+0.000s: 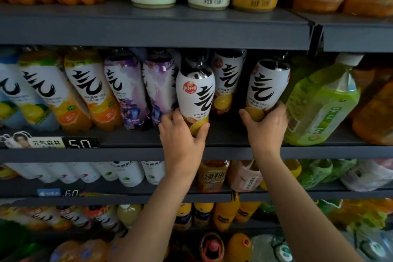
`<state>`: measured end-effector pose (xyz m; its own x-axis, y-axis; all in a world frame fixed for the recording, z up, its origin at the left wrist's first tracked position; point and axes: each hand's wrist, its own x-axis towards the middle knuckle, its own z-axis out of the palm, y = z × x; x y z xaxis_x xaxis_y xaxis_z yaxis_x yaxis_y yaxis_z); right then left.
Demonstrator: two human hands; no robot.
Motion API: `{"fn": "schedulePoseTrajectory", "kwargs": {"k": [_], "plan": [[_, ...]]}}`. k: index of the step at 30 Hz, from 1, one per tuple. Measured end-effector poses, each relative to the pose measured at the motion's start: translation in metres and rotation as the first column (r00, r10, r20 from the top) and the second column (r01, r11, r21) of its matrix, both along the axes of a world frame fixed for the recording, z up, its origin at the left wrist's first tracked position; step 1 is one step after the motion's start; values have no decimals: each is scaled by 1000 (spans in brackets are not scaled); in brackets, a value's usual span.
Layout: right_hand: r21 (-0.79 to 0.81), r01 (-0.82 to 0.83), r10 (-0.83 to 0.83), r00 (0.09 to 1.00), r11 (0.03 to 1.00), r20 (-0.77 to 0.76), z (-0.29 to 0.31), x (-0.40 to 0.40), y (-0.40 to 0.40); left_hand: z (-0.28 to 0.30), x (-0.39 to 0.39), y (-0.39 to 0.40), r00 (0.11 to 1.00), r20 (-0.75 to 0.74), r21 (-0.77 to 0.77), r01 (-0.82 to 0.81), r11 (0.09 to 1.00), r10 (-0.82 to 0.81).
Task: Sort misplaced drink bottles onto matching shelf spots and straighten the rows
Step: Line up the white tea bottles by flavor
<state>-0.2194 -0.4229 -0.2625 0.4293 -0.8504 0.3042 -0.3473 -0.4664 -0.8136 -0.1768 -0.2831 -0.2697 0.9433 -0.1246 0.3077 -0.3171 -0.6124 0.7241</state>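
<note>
Head view | left hand (180,134) grips bottle (196,95) | right hand (264,125) grips second bottle (266,87), cap hidden

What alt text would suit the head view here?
Two bare hands each grip a white-labelled, dark-capped drink bottle on a dark grey store shelf: left hand on the nearer bottle, right hand on the farther bottle, beside a green tea bottle.
</note>
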Motion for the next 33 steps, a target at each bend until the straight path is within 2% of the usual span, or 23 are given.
{"fn": "schedulePoseTrajectory", "kwargs": {"k": [3, 5, 8, 13, 18, 28, 33], "plan": [[-58, 59, -54, 995, 997, 89, -1, -17, 22, 0, 4, 14, 997, -18, -42, 78, 996, -79], [-122, -24, 40, 991, 992, 126, -1, -22, 39, -1, 6, 21, 992, -11, -47, 127, 991, -128], [-158, -191, 198, 980, 969, 26, 5, -5, 52, -2, 8, 30, 985, 8, -53, 173, 984, -172], [-90, -241, 234, 969, 966, -79, 18, 33, 50, -3, 9, 41, 973, 11, -85, 232, 969, -232], [35, -219, 221, 961, 975, -165, 17, 54, 45, -1, 13, 38, 972, 16, -72, 234, 970, -233], [63, -45, 56, 980, 997, -191, 8, 64, 57, -4, 14, 33, 980, 54, -51, 197, 979, -194], [101, -10, 30, 980, 995, -199, 10, 70, 59, -5, 14, 32, 980, 49, -64, 194, 979, -192]]}}
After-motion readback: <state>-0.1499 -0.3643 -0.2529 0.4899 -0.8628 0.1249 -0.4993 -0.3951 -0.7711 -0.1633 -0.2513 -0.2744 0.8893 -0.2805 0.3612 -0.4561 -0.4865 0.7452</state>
